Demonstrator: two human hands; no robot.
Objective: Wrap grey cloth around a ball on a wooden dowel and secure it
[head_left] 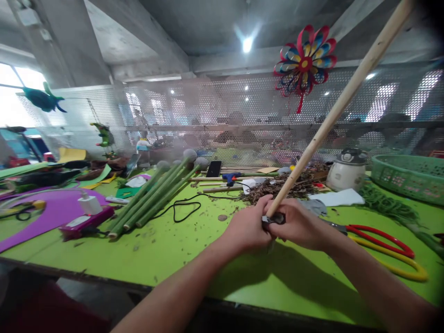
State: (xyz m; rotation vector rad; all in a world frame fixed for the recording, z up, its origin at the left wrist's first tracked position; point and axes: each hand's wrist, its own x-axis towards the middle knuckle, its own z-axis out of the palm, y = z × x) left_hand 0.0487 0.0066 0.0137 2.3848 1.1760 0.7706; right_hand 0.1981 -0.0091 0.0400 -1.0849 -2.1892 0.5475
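A long pale wooden stick rises from my hands and slants up to the upper right. Around its lower end, my left hand and my right hand meet, both with curled fingers. A small dark piece with a greyish edge shows between them at the stick's base; its kind is unclear, and my fingers cover part of it. Scissors with one red and one yellow handle lie by my right forearm. Beyond my hands is a heap of dry brown plant stalks.
To the left lie green-wrapped stems with fuzzy grey heads, and a purple power strip. A blue glue gun, its black cable and a phone are farther back. A green basket stands right, near a whitish pot.
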